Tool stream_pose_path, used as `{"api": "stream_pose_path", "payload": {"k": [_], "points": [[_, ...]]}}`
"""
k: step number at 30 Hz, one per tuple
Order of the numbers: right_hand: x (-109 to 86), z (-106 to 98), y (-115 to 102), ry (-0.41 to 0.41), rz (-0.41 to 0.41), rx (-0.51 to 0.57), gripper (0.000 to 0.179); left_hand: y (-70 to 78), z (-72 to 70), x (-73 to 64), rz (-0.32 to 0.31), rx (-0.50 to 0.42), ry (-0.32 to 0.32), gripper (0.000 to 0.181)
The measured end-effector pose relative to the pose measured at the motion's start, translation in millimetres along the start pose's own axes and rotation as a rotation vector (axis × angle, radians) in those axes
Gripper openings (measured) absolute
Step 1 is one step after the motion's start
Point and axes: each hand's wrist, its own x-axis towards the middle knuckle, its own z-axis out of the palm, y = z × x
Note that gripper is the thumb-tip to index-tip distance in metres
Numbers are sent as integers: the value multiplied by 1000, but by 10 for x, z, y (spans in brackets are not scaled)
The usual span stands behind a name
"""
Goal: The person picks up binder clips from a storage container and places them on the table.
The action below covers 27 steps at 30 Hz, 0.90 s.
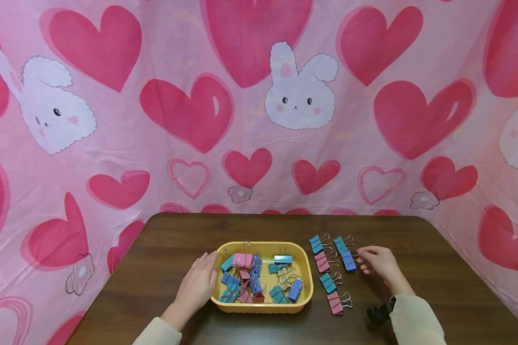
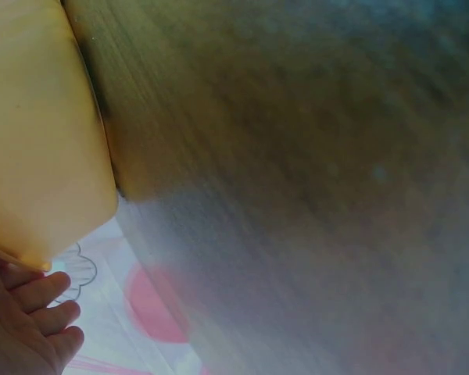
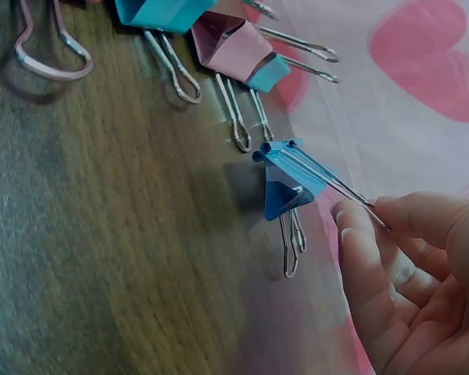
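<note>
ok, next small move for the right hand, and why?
Probably ease the right hand open and leave the blue clip there: it's pinched only by its wire handle, and sits right next to the teal clip.

A dark brown table point(image 1: 164, 254) with a streaked wood grain and rounded far corners carries a yellow tray point(image 1: 262, 309), its long sides running left to right. Right of the tray, in a slanting column from far to near, lie a teal clip point(image 1: 316, 244), a pink clip point(image 1: 322, 261), a second teal clip point(image 1: 327, 283) and a second pink clip point(image 1: 335, 304). Beside the column's far end lies a third teal clip point(image 1: 340, 245), with a blue clip point(image 1: 348, 261) just nearer, its contact with the wood unclear
</note>
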Motion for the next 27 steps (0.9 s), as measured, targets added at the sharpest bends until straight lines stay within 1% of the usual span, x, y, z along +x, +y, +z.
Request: {"api": "stream_pose_path", "payload": {"k": [3,10,12,15,18,21,23,27], "points": [[14,6,20,-3,8,8,30,4,-3,-3,-7,-1,-8,43],[19,10,35,-6,16,-19,34,12,-7,-1,-4,-3,-14,43],[9,6,19,4,19,-27,37,13,-6,1,-1,-3,-12,43],[-10,-7,-24,39,10,-29,42,12,-3,4,0,0,-13,44],[-18,-15,-104,93,-20,-19,46,8,-1,4,2,3,-13,44],[-20,5,-228,121,-73,-20,47,5,-3,5,3,3,-7,44],[-36,45,-337,121,-119,-29,45,5,-8,5,4,3,-5,43],[-96,179,-565,79,-196,-38,42,8,-15,4,7,2,-5,43]]}}
